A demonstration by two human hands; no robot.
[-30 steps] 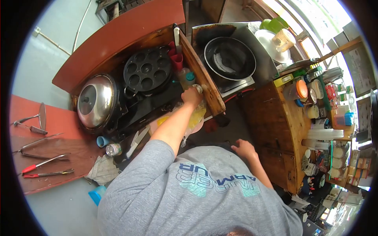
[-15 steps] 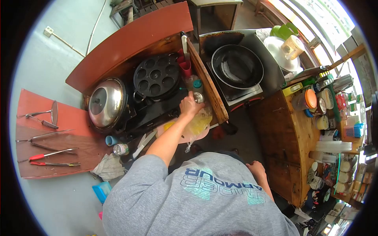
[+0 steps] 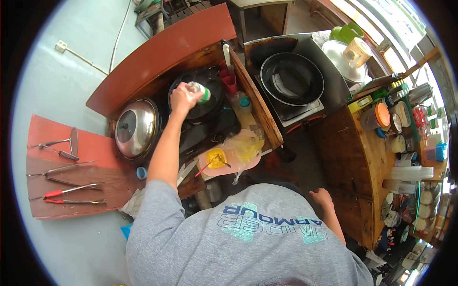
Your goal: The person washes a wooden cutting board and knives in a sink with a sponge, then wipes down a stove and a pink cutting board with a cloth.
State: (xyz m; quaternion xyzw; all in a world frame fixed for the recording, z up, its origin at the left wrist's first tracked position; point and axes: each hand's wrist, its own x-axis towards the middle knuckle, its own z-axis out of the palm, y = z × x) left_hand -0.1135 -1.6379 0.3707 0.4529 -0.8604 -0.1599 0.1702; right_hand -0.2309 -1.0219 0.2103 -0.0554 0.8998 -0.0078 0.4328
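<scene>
My left hand [image 3: 185, 99] is closed around a small jar [image 3: 202, 93] with a green band. It holds the jar tilted above the black pan with round wells [image 3: 210, 112], and my hand and forearm hide part of that pan. Nearer my body, a yellow mixture fills a small square container [image 3: 216, 158] with a red-handled utensil in it. Beside it a clear plastic bag [image 3: 243, 147] with yellow contents lies on the pink board [image 3: 222, 170]. Away from the counter, my right hand [image 3: 323, 196] hangs at my side with loose fingers, holding nothing.
A domed metal lid [image 3: 137, 127] covers the pot at left. A black frying pan [image 3: 292, 78] sits on the right-hand stove, past a wooden divider [image 3: 255, 97]. Tongs [image 3: 71, 190] lie on the red side panel. Jars and tubs crowd the wooden cabinet [image 3: 350, 176].
My left hand has moved left and away from my body, carrying the jar from beside the bag to above the welled pan. The yellow container has come into view. My right hand stays low.
</scene>
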